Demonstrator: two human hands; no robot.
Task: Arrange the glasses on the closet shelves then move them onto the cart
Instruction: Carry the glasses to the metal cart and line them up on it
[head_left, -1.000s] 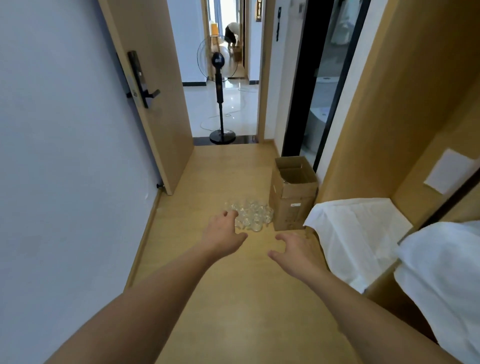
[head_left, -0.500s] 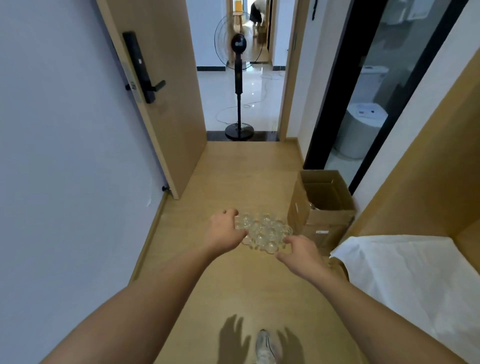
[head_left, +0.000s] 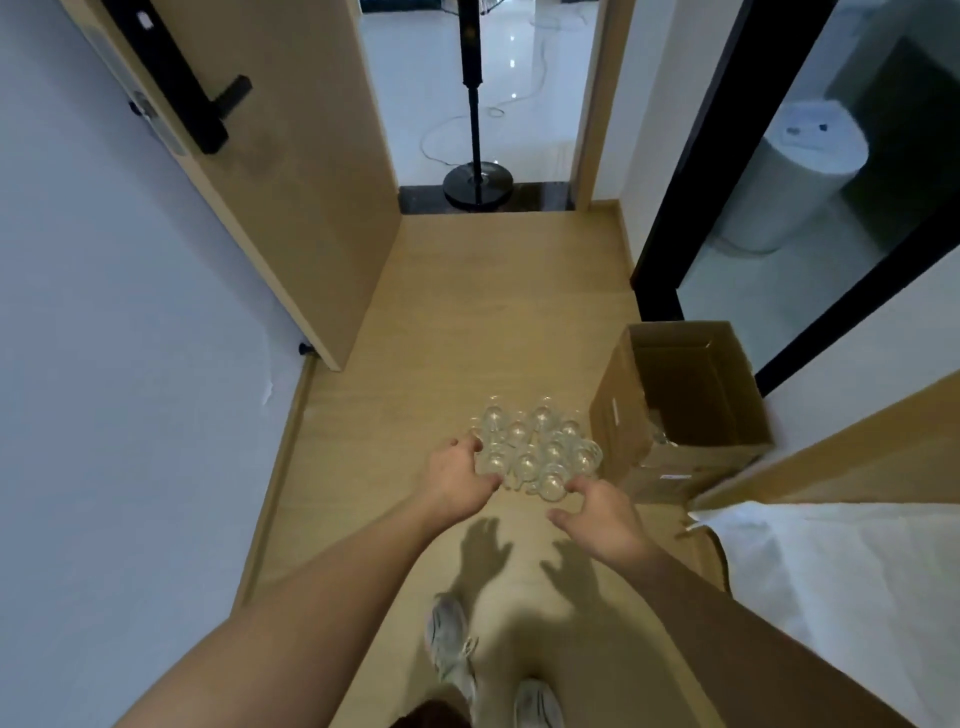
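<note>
Wooden floor (head_left: 467, 312), hallway: cluster of clear glasses (head_left: 535, 449) standing just beyond both hands. Left hand (head_left: 460, 480) fingers curled against the cluster's left edge; right hand (head_left: 602, 514) spread, fingertips at its near edge; grip cannot be told. Open cardboard box (head_left: 680, 410) just right of the glasses. Wooden door (head_left: 270, 156) ajar, far left; fan stand (head_left: 475, 130) in the doorway ahead.

My left hand (head_left: 460, 480) fingertips hidden behind glasses (head_left: 535, 447); fan (head_left: 475, 104) head cut off; box (head_left: 680, 410) contents unclear.
</note>
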